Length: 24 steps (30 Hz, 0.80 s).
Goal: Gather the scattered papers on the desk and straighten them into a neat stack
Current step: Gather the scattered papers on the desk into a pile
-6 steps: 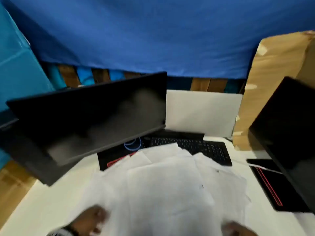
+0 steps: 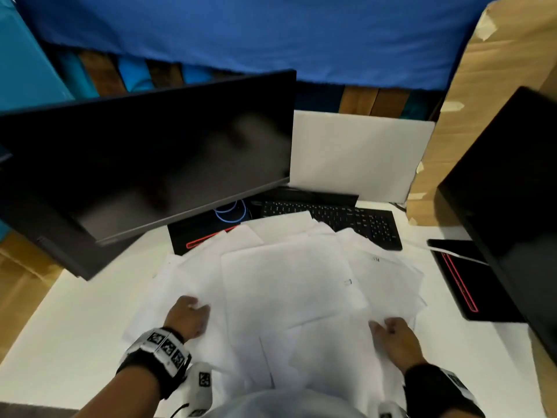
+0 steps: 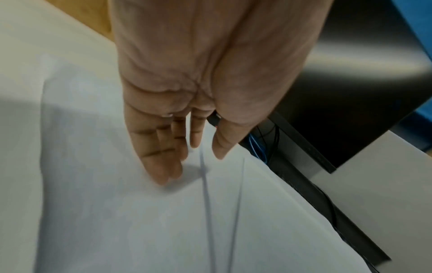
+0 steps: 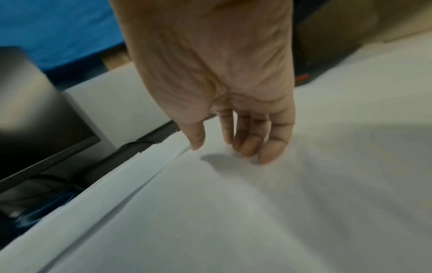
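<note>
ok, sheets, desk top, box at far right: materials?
Sheets: thin matte white paper; they buckle and overlap with fine edges. Desk top: smooth white, likely laminate, can't confirm. Box: brown cardboard, dull, with strips of pale tape.

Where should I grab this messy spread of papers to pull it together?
Take the papers by their outer left and right edges, one hand from each side, sweeping inward. The sheets lie flat and fanned, overlapping the keyboard; both hands already rest near those edges.
</note>
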Available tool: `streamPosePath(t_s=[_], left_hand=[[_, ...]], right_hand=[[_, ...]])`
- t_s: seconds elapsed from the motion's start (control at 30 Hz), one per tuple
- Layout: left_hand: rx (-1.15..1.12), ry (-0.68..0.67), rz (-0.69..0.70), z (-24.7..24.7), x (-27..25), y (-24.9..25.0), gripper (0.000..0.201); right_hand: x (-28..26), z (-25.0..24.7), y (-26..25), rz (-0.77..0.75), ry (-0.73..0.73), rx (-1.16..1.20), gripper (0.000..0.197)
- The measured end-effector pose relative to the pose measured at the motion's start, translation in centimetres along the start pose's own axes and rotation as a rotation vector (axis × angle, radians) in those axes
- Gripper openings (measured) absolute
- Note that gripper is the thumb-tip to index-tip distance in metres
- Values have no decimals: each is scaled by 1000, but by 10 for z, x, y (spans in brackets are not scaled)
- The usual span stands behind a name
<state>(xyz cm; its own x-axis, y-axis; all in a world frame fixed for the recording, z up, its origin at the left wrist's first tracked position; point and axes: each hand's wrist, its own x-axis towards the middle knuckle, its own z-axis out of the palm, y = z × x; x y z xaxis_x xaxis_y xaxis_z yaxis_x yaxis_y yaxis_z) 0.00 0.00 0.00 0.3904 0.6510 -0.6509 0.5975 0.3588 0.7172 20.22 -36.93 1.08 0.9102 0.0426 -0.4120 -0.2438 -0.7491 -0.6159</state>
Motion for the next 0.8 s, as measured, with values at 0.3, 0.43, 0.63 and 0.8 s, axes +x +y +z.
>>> streamPosePath(t_s=[0.3,0.43,0.63,0.8], left_hand=[[391,-243,247,62,-22,-3,17],[557,-549,192,50,-41,3,10],[174,24,80,19,-25,-13,36],[142,-148,81,46,-29,-7,46]], right_hand=[[15,39,-36,206,-230,593,19],[29,30,-46,178,-56,593,18],[59,-19,-20,147,201,81,40],[48,-13,-8,247,174,-79,64]])
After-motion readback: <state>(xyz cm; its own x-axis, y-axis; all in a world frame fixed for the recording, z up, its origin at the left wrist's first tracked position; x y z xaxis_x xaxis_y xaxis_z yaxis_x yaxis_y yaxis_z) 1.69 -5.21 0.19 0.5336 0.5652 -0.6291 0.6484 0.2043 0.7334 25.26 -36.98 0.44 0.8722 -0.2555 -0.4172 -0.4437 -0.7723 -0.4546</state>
